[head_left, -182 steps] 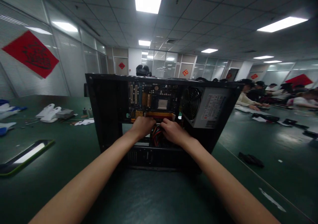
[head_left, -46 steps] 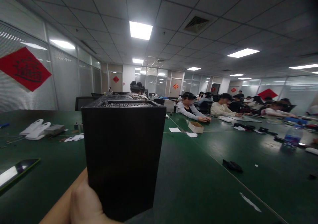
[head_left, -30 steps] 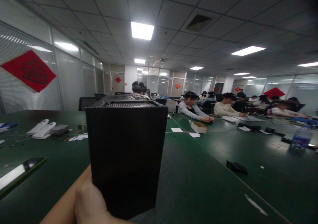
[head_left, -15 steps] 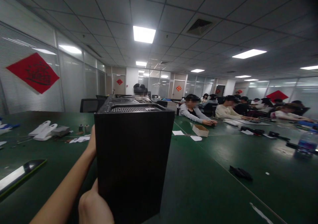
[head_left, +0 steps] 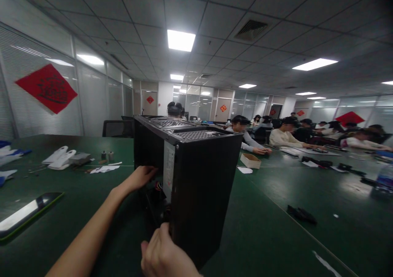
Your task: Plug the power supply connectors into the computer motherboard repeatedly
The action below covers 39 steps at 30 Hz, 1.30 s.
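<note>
The black computer case (head_left: 204, 195) stood upright on the green desk (head_left: 264, 232) in front of you, its open side facing left. Your right hand (head_left: 167, 252) was curled around its near edge, low down, grasping it. Your left hand (head_left: 144, 178) reached into the open side, near some coloured cables (head_left: 158, 187); its fingertips were lost in shadow, so whether that grip held anything could not be told.

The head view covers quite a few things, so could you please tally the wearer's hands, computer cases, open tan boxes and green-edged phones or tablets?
Wearer's hands: 2 (left hand, right hand)
Computer case: 1
Open tan box: 1
Green-edged phone or tablet: 1
Total: 5
</note>
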Each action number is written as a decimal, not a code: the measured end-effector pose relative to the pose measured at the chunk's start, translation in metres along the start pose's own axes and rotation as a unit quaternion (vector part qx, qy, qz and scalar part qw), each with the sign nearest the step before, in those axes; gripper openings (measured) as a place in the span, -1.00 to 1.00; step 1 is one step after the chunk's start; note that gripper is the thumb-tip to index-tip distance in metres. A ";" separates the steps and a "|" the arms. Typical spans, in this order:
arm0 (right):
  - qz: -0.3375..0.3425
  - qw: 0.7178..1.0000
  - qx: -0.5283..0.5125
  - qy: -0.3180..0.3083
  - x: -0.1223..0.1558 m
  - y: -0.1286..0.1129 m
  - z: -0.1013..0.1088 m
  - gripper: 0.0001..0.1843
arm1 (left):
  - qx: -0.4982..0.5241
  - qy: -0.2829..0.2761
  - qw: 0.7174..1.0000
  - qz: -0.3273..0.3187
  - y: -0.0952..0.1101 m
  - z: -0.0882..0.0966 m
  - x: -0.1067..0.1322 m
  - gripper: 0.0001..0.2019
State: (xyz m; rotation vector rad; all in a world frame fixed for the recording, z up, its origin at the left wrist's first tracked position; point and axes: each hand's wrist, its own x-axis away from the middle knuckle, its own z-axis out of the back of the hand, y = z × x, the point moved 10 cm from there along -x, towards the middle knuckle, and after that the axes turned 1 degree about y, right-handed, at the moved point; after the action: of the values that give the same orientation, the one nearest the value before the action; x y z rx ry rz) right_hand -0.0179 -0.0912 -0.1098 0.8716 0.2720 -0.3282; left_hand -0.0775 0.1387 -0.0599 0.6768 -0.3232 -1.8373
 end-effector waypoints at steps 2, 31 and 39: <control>-0.024 0.999 0.029 0.022 0.013 0.014 0.008 -0.79 | -0.035 -0.015 0.999 -0.007 -0.003 -0.008 -0.003 -0.47; -0.172 0.984 0.030 -0.044 0.189 0.218 -0.076 -0.57 | -0.366 -0.064 0.927 -0.052 0.117 -0.073 0.028 -0.70; -0.188 0.982 0.032 -0.010 0.197 0.216 -0.071 -0.60 | -0.383 -0.106 0.916 -0.057 0.125 -0.078 0.030 -0.72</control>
State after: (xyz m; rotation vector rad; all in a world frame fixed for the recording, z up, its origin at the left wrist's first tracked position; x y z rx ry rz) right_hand 0.2397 0.0604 -0.0740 0.8780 0.4098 -0.7000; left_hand 0.0577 0.0735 -0.0652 -0.0529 0.3083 -1.9473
